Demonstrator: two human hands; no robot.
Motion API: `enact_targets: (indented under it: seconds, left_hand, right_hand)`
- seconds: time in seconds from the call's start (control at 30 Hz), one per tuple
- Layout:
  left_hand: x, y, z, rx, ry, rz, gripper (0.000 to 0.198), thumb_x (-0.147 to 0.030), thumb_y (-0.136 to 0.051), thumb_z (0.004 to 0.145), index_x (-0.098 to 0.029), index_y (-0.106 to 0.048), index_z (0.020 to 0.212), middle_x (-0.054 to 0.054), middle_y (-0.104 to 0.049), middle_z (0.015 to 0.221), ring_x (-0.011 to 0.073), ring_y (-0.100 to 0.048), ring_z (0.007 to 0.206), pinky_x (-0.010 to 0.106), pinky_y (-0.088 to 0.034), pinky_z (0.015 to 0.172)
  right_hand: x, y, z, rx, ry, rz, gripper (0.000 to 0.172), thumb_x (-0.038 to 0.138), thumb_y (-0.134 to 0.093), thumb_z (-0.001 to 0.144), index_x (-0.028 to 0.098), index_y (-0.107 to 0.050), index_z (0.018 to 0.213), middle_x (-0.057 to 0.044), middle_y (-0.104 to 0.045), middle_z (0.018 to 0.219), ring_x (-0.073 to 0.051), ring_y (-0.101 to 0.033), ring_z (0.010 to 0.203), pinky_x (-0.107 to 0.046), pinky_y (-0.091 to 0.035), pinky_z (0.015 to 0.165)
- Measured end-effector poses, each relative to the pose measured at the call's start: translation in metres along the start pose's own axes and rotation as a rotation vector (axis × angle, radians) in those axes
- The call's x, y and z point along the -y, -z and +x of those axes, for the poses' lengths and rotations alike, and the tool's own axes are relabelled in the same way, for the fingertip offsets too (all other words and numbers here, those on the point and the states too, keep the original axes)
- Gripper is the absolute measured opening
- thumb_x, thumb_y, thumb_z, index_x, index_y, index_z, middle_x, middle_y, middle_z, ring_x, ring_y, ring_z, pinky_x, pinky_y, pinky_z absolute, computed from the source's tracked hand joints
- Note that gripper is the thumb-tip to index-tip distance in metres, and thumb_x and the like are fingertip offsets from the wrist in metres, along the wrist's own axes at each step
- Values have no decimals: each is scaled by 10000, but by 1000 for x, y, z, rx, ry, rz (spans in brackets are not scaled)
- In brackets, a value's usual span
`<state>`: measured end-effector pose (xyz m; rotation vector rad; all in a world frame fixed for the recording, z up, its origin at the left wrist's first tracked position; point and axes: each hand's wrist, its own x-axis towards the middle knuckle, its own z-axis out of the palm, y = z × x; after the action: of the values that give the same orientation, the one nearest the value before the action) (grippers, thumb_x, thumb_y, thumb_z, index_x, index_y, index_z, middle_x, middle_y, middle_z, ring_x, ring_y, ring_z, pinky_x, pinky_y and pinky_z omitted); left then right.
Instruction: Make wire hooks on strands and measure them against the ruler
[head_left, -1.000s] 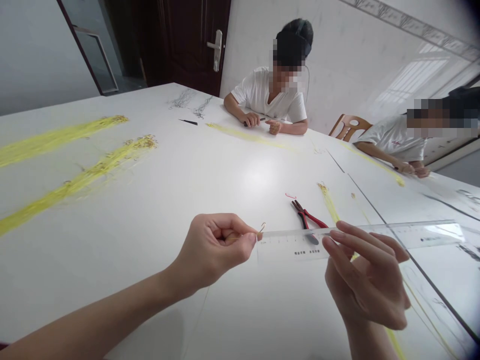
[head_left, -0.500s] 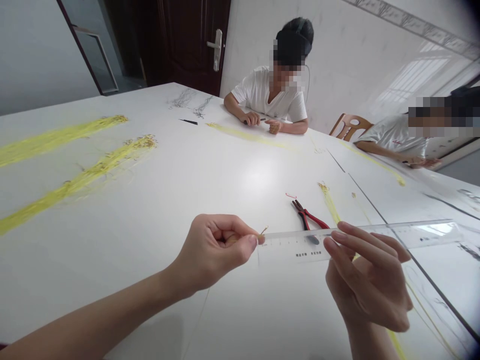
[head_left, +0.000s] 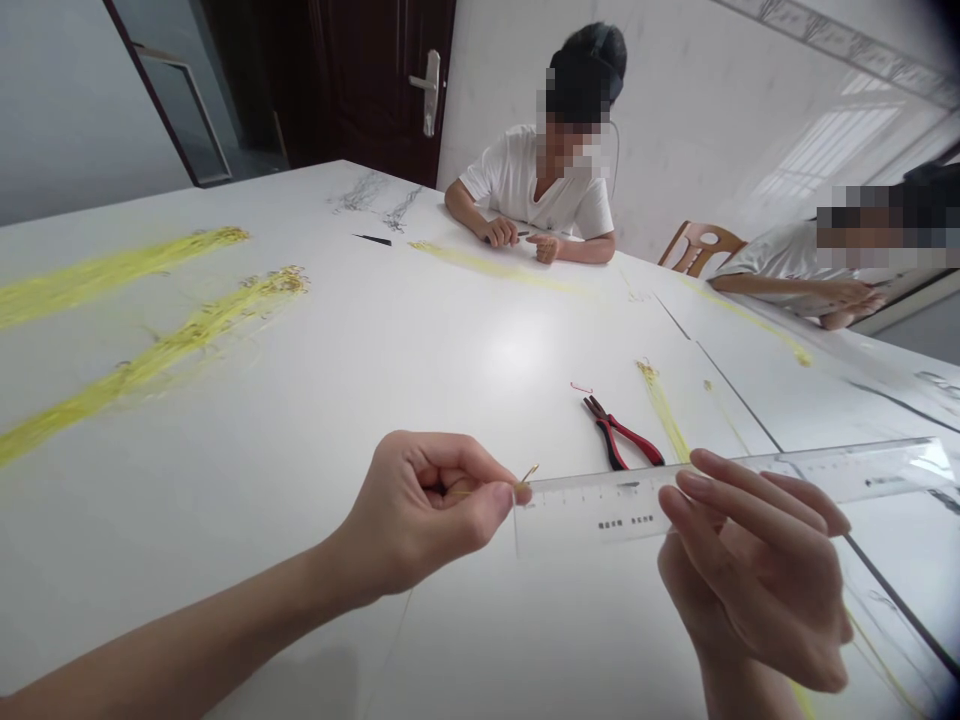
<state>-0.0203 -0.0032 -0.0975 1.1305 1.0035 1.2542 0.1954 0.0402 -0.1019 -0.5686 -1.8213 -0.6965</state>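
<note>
One hook (head_left: pixel 532 472) juts from the left grip (head_left: pixel 424 530) near the ruler (head_left: pixel 574 513).

I count my one left hand (head_left: pixel 439 510) and one right hand (head_left: pixel 757 560), one gold-coloured hook (head_left: pixel 531 473), one transparent ruler (head_left: pixel 577 518) and one pair of pliers (head_left: pixel 606 418). I see at least five bundles of yellow line (head_left: pixel 154 358), two co-workers (head_left: pixel 559 190) (head_left: pixel 780 265), one wooden chair (head_left: pixel 691 250) and one dark door (head_left: pixel 367 80).

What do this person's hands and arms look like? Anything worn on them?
The left hand and right hand are human hands without gloves; I see no rings or watch. The left forearm and right forearm show no sleeves within view.
</note>
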Motion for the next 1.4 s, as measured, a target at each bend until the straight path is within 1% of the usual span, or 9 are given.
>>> enact_targets:
  seconds: [0.1, 0.2, 0.33, 0.4, 0.47, 0.53, 0.6, 1.13, 1.4]
  left_hand:
    - [1, -1, 0, 0, 0, -20, 137, -125, -550, 610, -198, -641, 539, -103, -285, 358, 48, -238, 344, 221, -369, 381]
    - [-3, -3, -2, -53, 35, -34, 145, -125, -553, 600, -209, -608, 495, -112, -276, 363, 52, -240, 364, 279, -495, 544]
    - [-9, -6, -5, -77, 49, -25, 150, -129, -551, 594, -215, -582, 475, -117, -280, 363, 52, -234, 374, 305, -524, 655]
    - [-12, -6, -6, -83, 78, 7, 138, -137, -551, 591, -212, -581, 480, -109, -286, 369, 55, -240, 379, 264, -493, 529]
    - [-13, -6, -7, -81, 114, 43, 120, -148, -548, 591, -206, -587, 494, -97, -292, 378, 58, -243, 385, 210, -366, 379]
    - [-14, -5, -7, -75, 124, 61, 110, -161, -543, 594, -202, -593, 505, -90, -294, 382, 58, -241, 386, 191, -247, 333]
    - [-14, -5, -7, -71, 113, 61, 105, -168, -542, 594, -200, -590, 506, -89, -289, 381, 56, -238, 382, 192, -211, 336]
    - [-11, -6, -6, -76, 75, 32, 97, -167, -540, 595, -183, -564, 503, -102, -270, 378, 44, -228, 380, 185, -240, 350]
    - [-12, -6, -6, -74, 86, -16, 99, -138, -545, 591, -182, -590, 515, -109, -254, 381, 40, -209, 382, 195, -210, 370]
  right_hand:
    - [0, 1, 0, -1, 13, 14, 233, -40, -657, 684, 187, -606, 665, 15, -618, 797, -141, -640, 727, -316, -399, 681]
    - [1, 2, 1, 18, 13, 11, 197, -2, -647, 722, 181, -602, 665, 7, -611, 789, -138, -637, 734, -331, -389, 704]
    - [4, 3, 2, 20, -37, 8, 199, 8, -652, 725, 190, -598, 667, 14, -619, 786, -137, -640, 733, -339, -401, 713]
    - [3, 4, 2, 5, -30, 11, 205, 4, -658, 717, 189, -593, 655, 17, -622, 784, -135, -642, 724, -335, -407, 710]
    - [2, 4, 2, 3, 1, 14, 200, 4, -661, 715, 179, -593, 647, 9, -622, 786, -138, -643, 724, -336, -406, 707]
    - [1, 4, 2, 11, 28, 15, 188, 11, -666, 716, 173, -595, 653, 3, -619, 786, -141, -643, 725, -337, -404, 703]
    - [1, 4, 2, 21, 18, 14, 182, 17, -662, 723, 176, -595, 663, 3, -615, 784, -143, -644, 729, -341, -404, 706]
    - [3, 4, 3, 8, -4, 59, 216, -58, -656, 676, 147, -601, 636, -11, -625, 804, -159, -651, 745, -348, -396, 713]
    - [-4, 2, 1, -40, 87, 54, 215, -41, -663, 685, 148, -594, 608, -6, -626, 792, -141, -646, 731, -334, -400, 698]
